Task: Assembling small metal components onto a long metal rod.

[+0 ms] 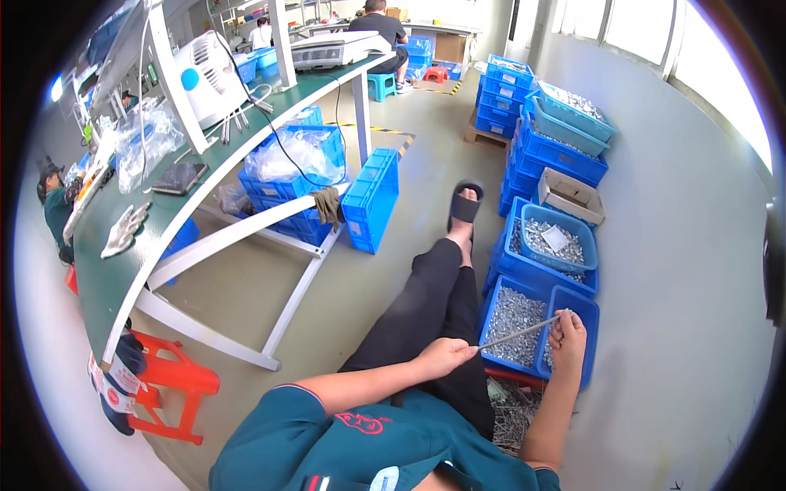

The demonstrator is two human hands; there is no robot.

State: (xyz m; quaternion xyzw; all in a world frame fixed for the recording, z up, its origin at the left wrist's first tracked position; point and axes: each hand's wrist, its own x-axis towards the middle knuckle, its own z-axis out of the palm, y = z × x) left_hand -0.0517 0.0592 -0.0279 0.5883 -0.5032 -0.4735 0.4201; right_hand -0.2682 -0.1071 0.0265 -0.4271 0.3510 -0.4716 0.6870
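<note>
A thin grey metal rod stretches between my hands, over the bins on my right. My left hand is closed around its near end, just above my leg. With its fingers pinched, my right hand grips the far end, higher and further right. Below the rod, small silvery metal parts fill a blue bin. A second blue bin sits beside it, partly hidden by my right hand and forearm. Many thin metal rods lie in a heap by my right arm.
Stacked blue crates and a cardboard box line the right side. At left stand a green workbench with a glove on it, an upright blue crate and a red stool. Other people sit further off.
</note>
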